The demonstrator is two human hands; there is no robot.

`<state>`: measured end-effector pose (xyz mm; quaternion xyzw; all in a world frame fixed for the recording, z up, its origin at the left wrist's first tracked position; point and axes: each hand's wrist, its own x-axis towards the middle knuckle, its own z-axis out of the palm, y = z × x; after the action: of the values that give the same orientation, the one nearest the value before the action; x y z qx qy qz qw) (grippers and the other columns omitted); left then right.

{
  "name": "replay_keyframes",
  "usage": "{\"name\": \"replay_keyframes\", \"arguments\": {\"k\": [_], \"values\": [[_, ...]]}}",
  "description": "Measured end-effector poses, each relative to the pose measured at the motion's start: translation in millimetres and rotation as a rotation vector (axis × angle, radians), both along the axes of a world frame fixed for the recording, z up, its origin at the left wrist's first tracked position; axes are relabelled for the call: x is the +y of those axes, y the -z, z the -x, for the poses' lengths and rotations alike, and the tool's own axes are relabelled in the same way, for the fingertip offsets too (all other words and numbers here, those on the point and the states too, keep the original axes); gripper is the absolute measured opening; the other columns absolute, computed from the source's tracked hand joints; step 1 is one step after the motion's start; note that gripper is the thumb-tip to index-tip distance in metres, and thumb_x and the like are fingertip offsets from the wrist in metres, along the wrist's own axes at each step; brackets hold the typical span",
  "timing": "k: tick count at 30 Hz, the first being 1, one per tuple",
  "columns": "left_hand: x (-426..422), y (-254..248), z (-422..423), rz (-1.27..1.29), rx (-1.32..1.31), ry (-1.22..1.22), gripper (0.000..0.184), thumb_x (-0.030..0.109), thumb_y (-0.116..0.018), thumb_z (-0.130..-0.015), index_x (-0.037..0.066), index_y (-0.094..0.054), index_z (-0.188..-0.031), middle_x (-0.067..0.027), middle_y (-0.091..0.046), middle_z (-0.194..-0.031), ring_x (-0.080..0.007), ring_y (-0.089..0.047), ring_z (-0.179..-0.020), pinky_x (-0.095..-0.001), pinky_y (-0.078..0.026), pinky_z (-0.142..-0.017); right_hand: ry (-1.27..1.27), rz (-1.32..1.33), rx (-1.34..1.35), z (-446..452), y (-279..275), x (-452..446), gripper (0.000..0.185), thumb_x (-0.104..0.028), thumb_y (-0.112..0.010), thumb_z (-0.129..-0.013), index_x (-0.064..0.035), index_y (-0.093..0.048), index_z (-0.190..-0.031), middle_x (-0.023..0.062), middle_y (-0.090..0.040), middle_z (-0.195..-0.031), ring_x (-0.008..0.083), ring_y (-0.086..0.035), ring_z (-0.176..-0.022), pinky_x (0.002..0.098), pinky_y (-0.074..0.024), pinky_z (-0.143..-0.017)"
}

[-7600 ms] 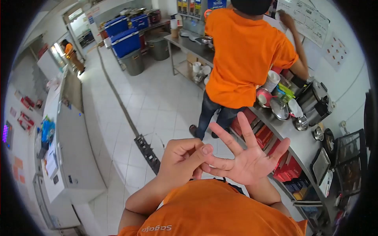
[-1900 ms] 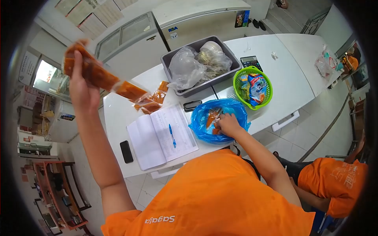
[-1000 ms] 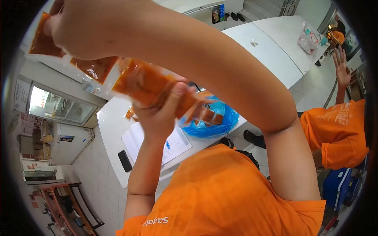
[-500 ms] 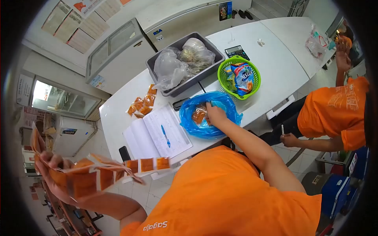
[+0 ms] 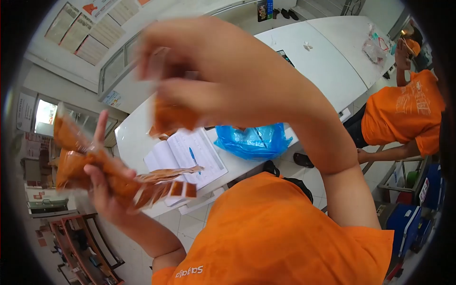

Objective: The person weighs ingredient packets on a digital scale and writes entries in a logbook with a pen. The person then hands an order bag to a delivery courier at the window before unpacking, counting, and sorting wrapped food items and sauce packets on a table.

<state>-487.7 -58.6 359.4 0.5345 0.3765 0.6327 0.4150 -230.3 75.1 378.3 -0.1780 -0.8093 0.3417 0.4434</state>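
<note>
My left hand (image 5: 107, 192) is closed around a bunch of clear plastic sachets (image 5: 76, 166) filled with something orange-brown; their joined strips hang toward the notebook. Its index finger points up. My right hand (image 5: 204, 76), smeared by motion, is raised in front of the table with its fingers curled. Orange-brown sachets (image 5: 173, 116) hang blurred beneath those fingers, and a bit of clear plastic shows between them. Below my right forearm, a blue plastic bag (image 5: 254, 145) sits on the table, its opening mostly covered by the arm.
An open notebook (image 5: 166, 154) with a blue pen (image 5: 192, 154) lies on the white table (image 5: 332, 52). Part of a calculator (image 5: 285, 58) shows behind my arm. A clear plastic bag (image 5: 375, 50) lies at the far end. Another person in an orange shirt (image 5: 403, 111) stands at the right.
My right hand has come out of the blue bag and swung up and left, now hiding the grey bin and green basket. My left hand has shifted right with its sachets.
</note>
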Motion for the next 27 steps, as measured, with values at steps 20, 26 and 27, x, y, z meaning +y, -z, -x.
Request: {"name": "replay_keyframes", "arguments": {"k": [20,26,27], "values": [[-78.4,-134.7,292.3,-0.391,0.38,-1.211,0.048,0.032,-0.071,-0.096,-0.001,-0.056,-0.128,-0.0131,-0.069,-0.106,-0.0154,-0.067,-0.083,-0.0295,-0.057,-0.067,0.127,0.102,-0.63,-69.1,184.4,17.9,0.025,-0.018,-0.072,-0.089,-0.0033,-0.066,-0.109,0.0124,-0.072,-0.093,0.0276,-0.07,-0.089,0.0401,-0.0543,-0.08],[-91.9,-173.6,358.2,-0.324,0.556,-1.45,0.043,0.03,-0.072,-0.095,-0.001,-0.061,-0.123,-0.0119,-0.07,-0.106,-0.0162,-0.067,-0.085,-0.0298,-0.058,-0.069,0.111,-0.218,-1.045,-90.8,319.1,-75.4,0.035,-0.017,-0.074,-0.084,-0.0079,-0.063,-0.116,0.0131,-0.07,-0.094,0.0354,-0.067,-0.092,0.0438,-0.0528,-0.081],[-82.7,-174.7,363.9,-0.321,0.567,-1.468,0.042,0.03,-0.073,-0.095,-0.001,-0.062,-0.122,-0.0117,-0.07,-0.106,-0.0164,-0.067,-0.085,-0.0298,-0.058,-0.069,0.159,-0.189,-1.111,-89.1,316.4,-78.0,0.036,-0.017,-0.073,-0.084,-0.0082,-0.063,-0.118,0.0128,-0.07,-0.095,0.0357,-0.067,-0.093,0.0442,-0.0526,-0.082]]}}
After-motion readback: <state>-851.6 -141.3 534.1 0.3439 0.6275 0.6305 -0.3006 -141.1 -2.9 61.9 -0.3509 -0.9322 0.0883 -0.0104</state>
